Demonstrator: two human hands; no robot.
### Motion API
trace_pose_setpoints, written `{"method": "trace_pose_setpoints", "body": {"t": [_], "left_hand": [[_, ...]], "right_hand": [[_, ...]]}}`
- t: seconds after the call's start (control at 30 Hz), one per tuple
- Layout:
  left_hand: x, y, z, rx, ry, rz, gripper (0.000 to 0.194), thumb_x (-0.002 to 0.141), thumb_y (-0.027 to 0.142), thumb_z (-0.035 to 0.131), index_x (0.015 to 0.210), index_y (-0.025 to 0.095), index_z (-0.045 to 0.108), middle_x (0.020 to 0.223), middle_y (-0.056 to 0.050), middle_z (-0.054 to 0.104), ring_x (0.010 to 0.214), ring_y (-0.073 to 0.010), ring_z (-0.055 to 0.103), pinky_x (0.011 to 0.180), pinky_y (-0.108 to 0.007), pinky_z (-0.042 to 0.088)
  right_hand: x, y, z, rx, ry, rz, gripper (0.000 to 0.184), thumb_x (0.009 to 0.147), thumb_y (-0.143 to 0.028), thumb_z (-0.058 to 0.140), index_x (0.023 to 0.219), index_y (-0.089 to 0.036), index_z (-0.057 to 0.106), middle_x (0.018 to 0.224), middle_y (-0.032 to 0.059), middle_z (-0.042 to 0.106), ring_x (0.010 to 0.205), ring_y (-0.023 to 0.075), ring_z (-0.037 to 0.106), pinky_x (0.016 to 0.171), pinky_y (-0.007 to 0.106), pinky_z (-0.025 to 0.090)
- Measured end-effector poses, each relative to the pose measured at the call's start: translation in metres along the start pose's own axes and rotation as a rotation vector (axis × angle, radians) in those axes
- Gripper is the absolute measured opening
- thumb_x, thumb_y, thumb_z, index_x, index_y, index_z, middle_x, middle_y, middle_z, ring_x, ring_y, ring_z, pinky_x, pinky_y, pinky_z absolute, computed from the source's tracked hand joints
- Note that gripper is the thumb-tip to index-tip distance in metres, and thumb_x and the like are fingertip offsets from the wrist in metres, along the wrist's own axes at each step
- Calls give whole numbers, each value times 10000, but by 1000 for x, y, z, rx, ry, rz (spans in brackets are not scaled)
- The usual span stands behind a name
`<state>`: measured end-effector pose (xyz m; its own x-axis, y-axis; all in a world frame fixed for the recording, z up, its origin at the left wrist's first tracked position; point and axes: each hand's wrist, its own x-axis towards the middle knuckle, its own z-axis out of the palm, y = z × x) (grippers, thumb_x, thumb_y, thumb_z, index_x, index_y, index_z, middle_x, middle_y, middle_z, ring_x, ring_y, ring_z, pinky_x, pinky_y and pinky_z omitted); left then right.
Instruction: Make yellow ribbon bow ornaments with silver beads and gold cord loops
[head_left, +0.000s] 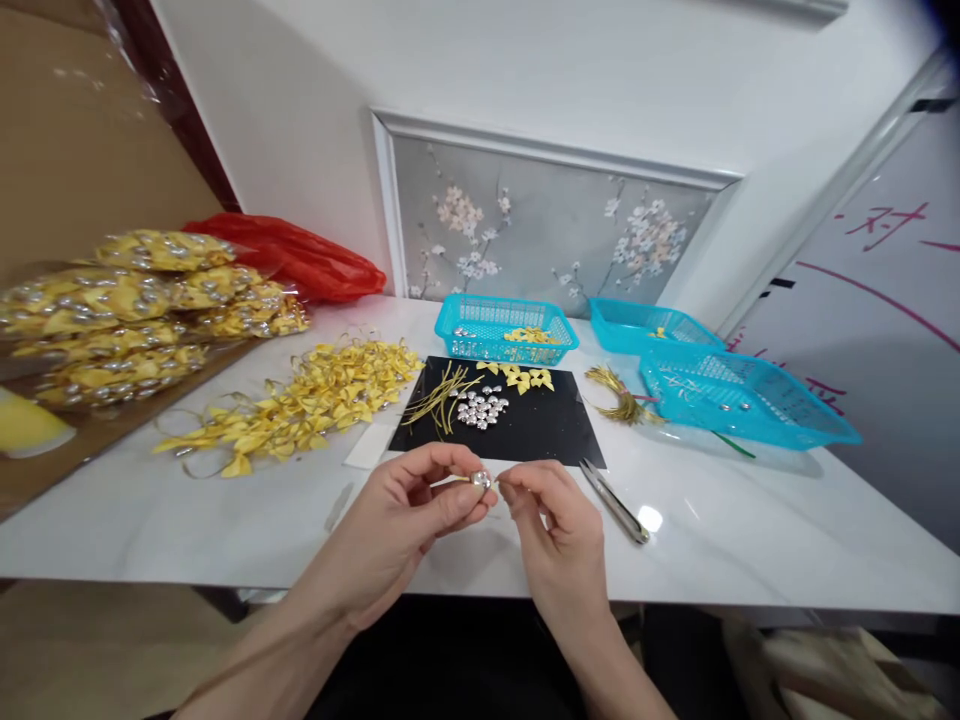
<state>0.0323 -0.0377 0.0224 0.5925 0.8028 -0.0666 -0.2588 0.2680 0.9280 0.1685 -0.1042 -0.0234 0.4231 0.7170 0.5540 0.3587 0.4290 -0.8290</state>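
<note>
My left hand (431,500) pinches a shiny silver bead (481,481) between thumb and fingers, above the table's front part. Close to its right, my right hand (556,515) is closed in a pinch at the bead's side; what is between those fingertips is too small to make out. Beyond the hands lies a black mat (540,420). On it are a pile of silver beads (482,408), a bunch of thin olive-yellow cords (442,398) and several yellow ribbon petals (523,377). Metal thread snips (615,503) lie right of my right hand.
A heap of yellow ribbon pieces (307,400) spreads leftward, with bagged bundles (105,305) and a red bag (300,255) behind. Blue baskets (504,345) stand at the back and right (757,425). A cord bundle (622,400) lies beside the mat.
</note>
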Motion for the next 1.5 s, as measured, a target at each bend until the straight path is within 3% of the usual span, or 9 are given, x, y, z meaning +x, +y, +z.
{"method": "trace_pose_setpoints", "body": {"t": [0.27, 0.4, 0.57, 0.7, 0.87, 1.0, 1.2, 1.37, 1.5], "left_hand": [[-7, -7, -9, 8, 16, 2, 175, 671, 208, 853, 805, 195, 741, 753, 22, 709, 696, -107, 685, 710, -201, 572], [-8, -11, -11, 46, -10, 19, 129, 731, 193, 805, 837, 210, 733, 756, 26, 735, 730, -102, 689, 719, -181, 559], [-6, -14, -9, 261, 3, 170, 80, 781, 179, 733, 855, 210, 737, 761, 18, 747, 735, -134, 699, 728, -225, 571], [-5, -17, -7, 480, 60, 333, 137, 796, 140, 674, 872, 224, 750, 813, 3, 743, 762, -150, 692, 691, -226, 562], [-8, -20, -8, 669, 63, 463, 192, 821, 111, 621, 878, 235, 755, 907, -23, 735, 827, -163, 687, 694, -224, 561], [-8, -19, -8, 710, 30, 431, 169, 836, 129, 616, 864, 228, 749, 908, -27, 736, 834, -164, 682, 709, -227, 552], [-7, -23, -14, 610, 98, 305, 73, 807, 218, 661, 863, 212, 707, 837, -15, 729, 769, -174, 674, 682, -255, 545], [-8, -23, -30, 700, 155, 196, 101, 790, 291, 675, 841, 204, 678, 759, 0, 723, 714, -175, 675, 642, -255, 529], [-4, -26, -36, 926, 177, 207, 106, 824, 303, 633, 834, 210, 685, 724, 9, 709, 661, -166, 645, 604, -257, 499]], "right_hand": [[-2, -7, 8, -86, -13, -73, 221, 915, -122, 508, 844, -222, 692, 789, 21, 634, 722, 141, 627, 634, 243, 516], [-6, -4, 8, -99, -19, -22, 185, 909, -140, 530, 855, -219, 688, 784, 15, 667, 708, 139, 644, 633, 239, 525], [-13, -5, 8, -99, -53, 57, 145, 946, -191, 507, 947, -211, 650, 828, 13, 712, 686, 129, 671, 639, 228, 541], [-14, -12, 9, -188, -68, -12, 123, 957, -204, 505, 1005, -213, 618, 877, 19, 721, 744, 128, 687, 666, 210, 532], [-12, -16, 10, -272, -30, -27, 97, 967, -211, 487, 961, -215, 584, 772, -6, 693, 610, 109, 646, 556, 187, 489], [-11, -11, 11, -257, -13, -10, 127, 963, -216, 486, 903, -215, 598, 724, -11, 676, 572, 111, 618, 534, 199, 482], [-10, -11, 8, -121, 147, -37, 89, 941, -227, 548, 882, -221, 614, 1015, 68, 692, 911, 194, 674, 767, 336, 559], [-5, -30, -1, 357, 168, 123, 79, 1008, -252, 441, 963, -252, 506, 900, 8, 681, 688, 157, 708, 546, 290, 580], [-5, -39, -4, 390, 152, 79, 84, 1014, -218, 434, 985, -254, 504, 832, -23, 653, 583, 102, 660, 568, 261, 558]]}}
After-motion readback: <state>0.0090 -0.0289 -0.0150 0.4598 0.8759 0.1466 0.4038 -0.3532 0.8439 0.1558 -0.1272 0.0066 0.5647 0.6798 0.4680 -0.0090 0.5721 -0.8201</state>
